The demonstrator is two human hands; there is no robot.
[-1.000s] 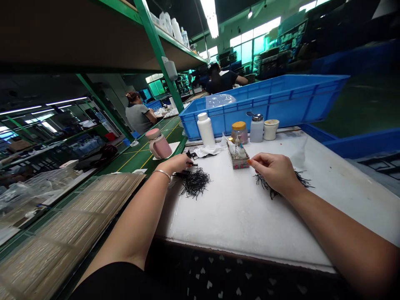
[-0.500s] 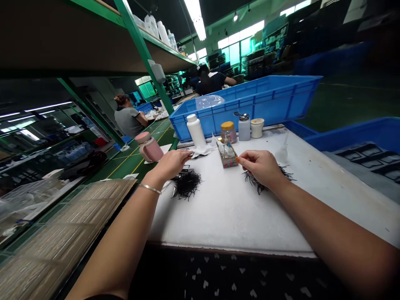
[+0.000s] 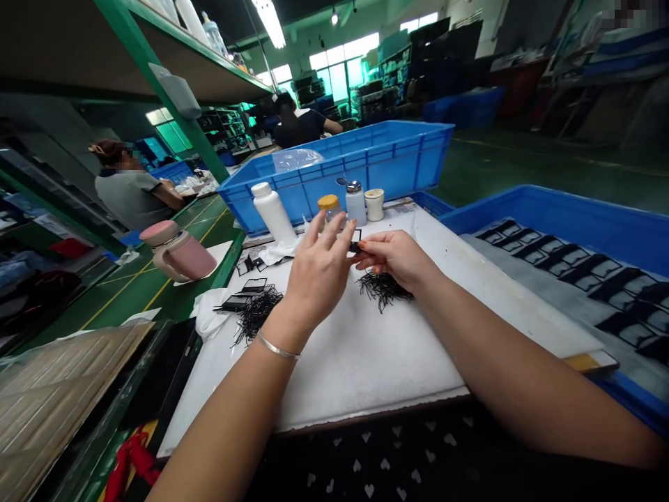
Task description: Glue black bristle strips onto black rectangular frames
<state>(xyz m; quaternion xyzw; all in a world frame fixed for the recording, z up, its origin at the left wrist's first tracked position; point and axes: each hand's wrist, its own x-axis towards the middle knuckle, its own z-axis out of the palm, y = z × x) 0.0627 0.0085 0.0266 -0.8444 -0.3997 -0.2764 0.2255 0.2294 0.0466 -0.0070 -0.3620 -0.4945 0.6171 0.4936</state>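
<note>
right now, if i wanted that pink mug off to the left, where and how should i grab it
Probably by its handle, with the left hand coming in from the mug's left, near side. The handle juts out on that side, facing away from the white bottle, and looks easier to grip than the broad, rounded body.

Dim overall; ceiling tube [image 3: 269,23], windows [image 3: 337,82] glaring; edges stretched.

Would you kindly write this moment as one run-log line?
right hand: pinching small black frame | left hand: fingers spread, beside frame, contact unclear | black strand piles: on white tabletop
</note>
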